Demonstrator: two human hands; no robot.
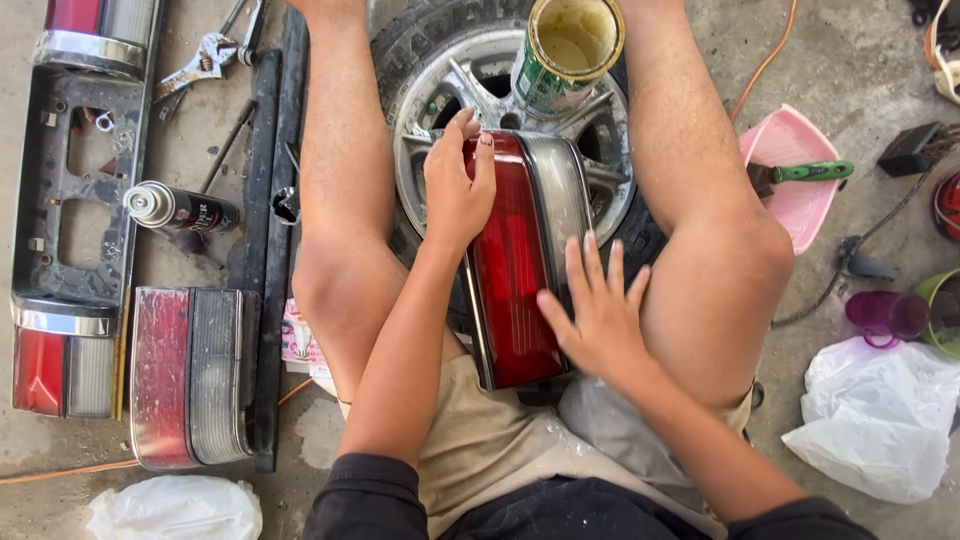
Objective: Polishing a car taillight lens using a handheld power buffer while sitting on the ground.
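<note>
The red tail light (515, 265) lay on the person's lap, against the alloy wheel (470, 90). The left hand (457, 185) cupped its top edge, fingers (484, 160) together; the right hand (600, 315) pressed flat, fingers (592, 262) spread. An open can (565, 50) stood on the wheel.

The tail lamp's (512, 262) lower end hides behind the right hand (600, 312); the tyre (425, 35) is cut off at the top edge.
</note>
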